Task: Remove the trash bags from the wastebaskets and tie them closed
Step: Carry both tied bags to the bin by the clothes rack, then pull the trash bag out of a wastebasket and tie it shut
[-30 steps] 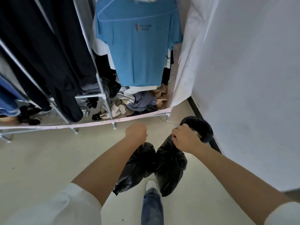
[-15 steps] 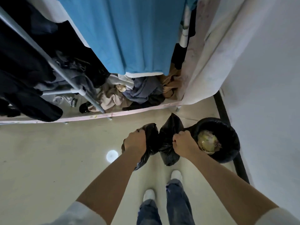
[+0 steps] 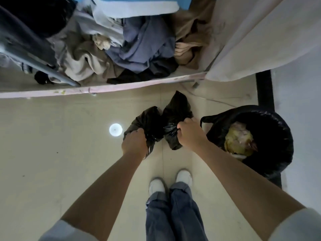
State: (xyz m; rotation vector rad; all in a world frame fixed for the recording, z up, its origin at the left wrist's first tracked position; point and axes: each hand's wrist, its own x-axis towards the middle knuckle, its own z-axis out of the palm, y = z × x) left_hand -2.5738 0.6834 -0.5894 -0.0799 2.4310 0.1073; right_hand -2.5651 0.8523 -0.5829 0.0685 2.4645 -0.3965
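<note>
Black plastic bag (image 3: 157, 123) gripped in both fists: left hand (image 3: 133, 142) clenches one bunch, right hand (image 3: 190, 132) other, above floor (image 3: 60, 153). Bin (image 3: 271, 122) with black liner just right, trash (image 3: 238, 141) inside, near wall (image 3: 298, 101)

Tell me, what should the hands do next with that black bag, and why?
Probably cross the two bunched ends over each other to start a knot. The left hand and right hand each hold a gathered end of the black trash bag, in a firm grip, and no knot shows yet. The wastebasket beside them is still full.
</note>
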